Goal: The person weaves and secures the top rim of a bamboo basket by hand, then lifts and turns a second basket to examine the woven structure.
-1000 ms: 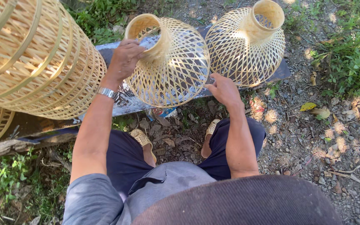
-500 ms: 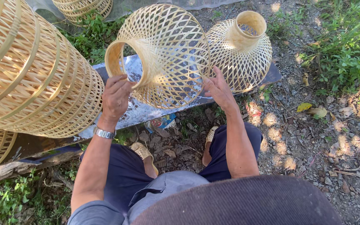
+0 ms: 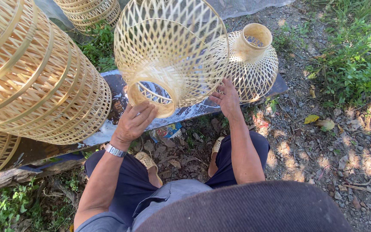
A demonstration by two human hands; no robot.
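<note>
A woven bamboo lampshade (image 3: 172,51), bell-shaped with an open diamond lattice, is held up in the air over the person's knees, tipped so that its narrow neck ring (image 3: 151,92) points down toward the body. The left hand (image 3: 134,122) sits under that ring, fingers (image 3: 144,111) curled up against its lower edge and closed on the rim. The right hand (image 3: 226,98) rests on the shade's flank with its fingers spread apart and flat against the weave, steadying rather than gripping. Turning a piece like this well seems to call for just that division: let the neck ring carry the weight, since it is the stiffest part, and keep the open palm light on the lattice so the thin strips do not buckle or spring out of place. A slow roll between the two hands would show each face of the weave in the sunlight. Behind it a second shade of the same shape (image 3: 252,64) stands neck-up on a dark, paint-spattered board (image 3: 112,86) that serves as a worktop, and a large ribbed bamboo basket (image 3: 39,81) lies to the left, close by but apparently not touching the lifted one, though the overlap makes that hard to judge. A metal wristwatch (image 3: 114,150) is on the left wrist.
</note>
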